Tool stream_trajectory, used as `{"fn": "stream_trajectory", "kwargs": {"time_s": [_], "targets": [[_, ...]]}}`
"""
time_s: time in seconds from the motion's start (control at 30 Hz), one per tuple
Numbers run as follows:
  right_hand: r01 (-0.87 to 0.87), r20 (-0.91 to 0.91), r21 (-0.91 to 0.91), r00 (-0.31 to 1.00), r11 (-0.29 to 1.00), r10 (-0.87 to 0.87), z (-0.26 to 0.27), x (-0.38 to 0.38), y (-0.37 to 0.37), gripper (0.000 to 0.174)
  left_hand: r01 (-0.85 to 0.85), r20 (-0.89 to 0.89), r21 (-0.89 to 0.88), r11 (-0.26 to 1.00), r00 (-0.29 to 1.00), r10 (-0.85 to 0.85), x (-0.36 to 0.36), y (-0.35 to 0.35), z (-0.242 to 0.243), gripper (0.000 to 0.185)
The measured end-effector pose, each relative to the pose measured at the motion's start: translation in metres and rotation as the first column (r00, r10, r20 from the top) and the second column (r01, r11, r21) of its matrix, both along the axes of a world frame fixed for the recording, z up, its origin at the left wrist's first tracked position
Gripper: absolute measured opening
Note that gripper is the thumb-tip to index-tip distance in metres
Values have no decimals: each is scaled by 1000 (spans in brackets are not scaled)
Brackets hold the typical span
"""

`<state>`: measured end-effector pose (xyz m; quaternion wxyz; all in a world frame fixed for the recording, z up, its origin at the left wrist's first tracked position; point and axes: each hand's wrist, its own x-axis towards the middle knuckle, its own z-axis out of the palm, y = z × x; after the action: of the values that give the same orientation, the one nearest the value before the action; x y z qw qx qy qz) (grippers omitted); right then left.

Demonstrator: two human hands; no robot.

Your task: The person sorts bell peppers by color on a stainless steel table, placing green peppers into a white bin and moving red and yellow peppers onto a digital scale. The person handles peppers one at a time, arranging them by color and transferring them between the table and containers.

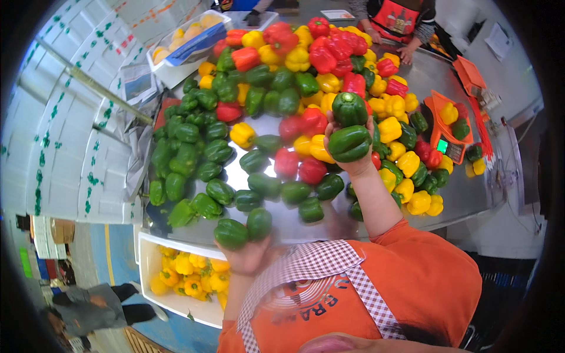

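Two green bell peppers (231, 234) rest side by side in my left hand (247, 257), palm up at the near edge of the steel table (282, 234). My right hand (359, 164), raised over the table, grips two more green bell peppers (350, 144), one beyond the other. Between my hands lie loose green bell peppers (295, 192) and a red bell pepper (312, 170). A heap of green peppers (185, 132) covers the left side. Beyond my right hand is a large mixed pile with red (324, 57) and yellow bell peppers (390, 129).
A white foam box (176, 306) holds yellow peppers below the table's left edge. Orange scales (441, 114) carry peppers at right. White foam boxes (66, 132) are stacked at left. Across stands a person in a red apron (393, 22); another's gloved hand (253, 17) is nearby. A person (99, 306) is at lower left.
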<state>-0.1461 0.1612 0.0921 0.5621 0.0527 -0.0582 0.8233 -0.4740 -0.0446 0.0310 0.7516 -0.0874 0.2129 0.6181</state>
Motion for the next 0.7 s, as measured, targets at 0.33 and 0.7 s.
{"fn": "stream_trajectory", "kwargs": {"time_s": [0.33,0.7], "targets": [[-170,167,-374,955,912,247,-59,-39,-98,59,11,-138,-122,992,990,-28,8,-1,-5,86],[-510,60,-337,827,791,559,-53,-96,-113,86,336,-611,314,888,787,-82,31,4,57,85]]}}
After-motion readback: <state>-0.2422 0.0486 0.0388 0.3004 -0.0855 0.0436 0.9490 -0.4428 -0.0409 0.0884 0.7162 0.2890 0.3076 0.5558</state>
